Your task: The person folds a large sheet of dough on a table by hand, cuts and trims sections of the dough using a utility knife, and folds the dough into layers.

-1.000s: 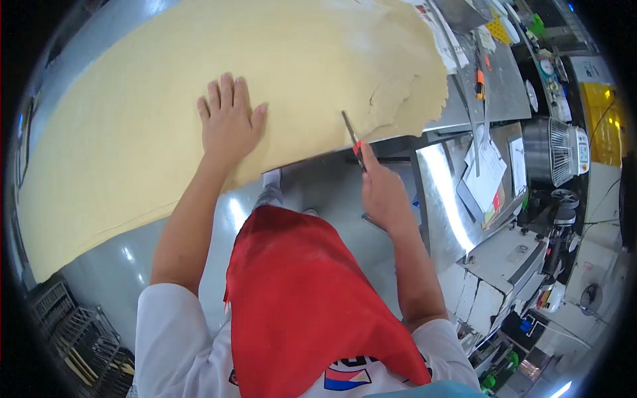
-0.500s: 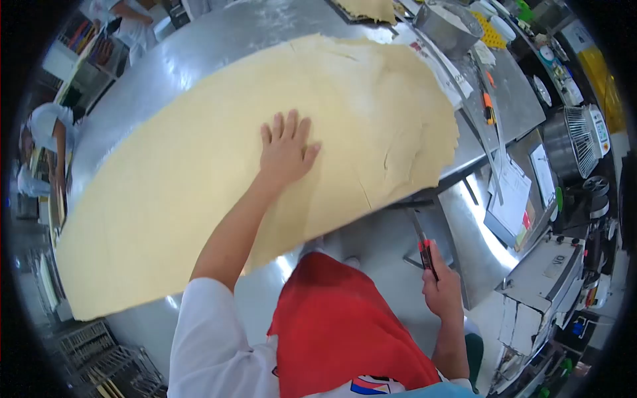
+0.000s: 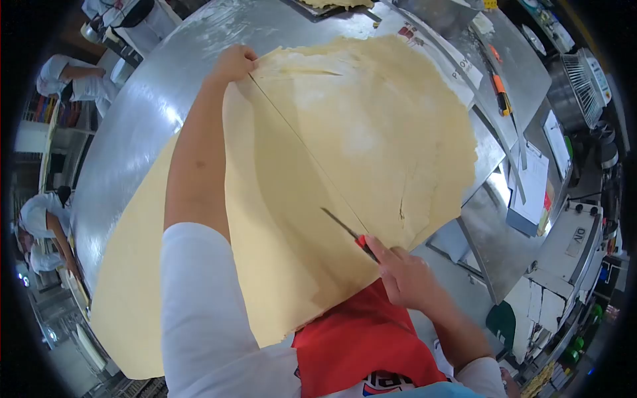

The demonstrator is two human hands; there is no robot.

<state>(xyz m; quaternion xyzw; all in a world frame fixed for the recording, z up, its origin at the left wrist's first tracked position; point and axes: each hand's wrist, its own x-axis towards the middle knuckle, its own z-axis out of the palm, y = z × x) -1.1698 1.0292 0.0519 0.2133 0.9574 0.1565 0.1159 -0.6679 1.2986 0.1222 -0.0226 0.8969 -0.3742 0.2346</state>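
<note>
A wide, pale yellow sheet of rolled dough (image 3: 371, 152) lies across the steel table, its near edge hanging over the table's edge toward my red apron. A straight cut line runs through it from the far edge down to the right. At the far edge, beside the top of that line, my left hand (image 3: 235, 64) curls its fingers on the dough. My right hand (image 3: 408, 273) is closed round the red and black handle of a knife (image 3: 345, 225). The thin blade points up and left over the dough, close to the lower end of the cut line.
A long metal strip (image 3: 458, 69) and an orange-handled tool (image 3: 501, 96) lie at the table's right. Behind stand a metal bowl (image 3: 441, 14) and a tray (image 3: 322, 9) with dough. A clipboard (image 3: 529, 192) sits lower right. Co-workers (image 3: 50, 222) stand at the left.
My left hand has moved from lying flat on the dough to its far edge. My right hand has brought the knife from beside the table up over the dough. The left part of the sheet has shifted.
</note>
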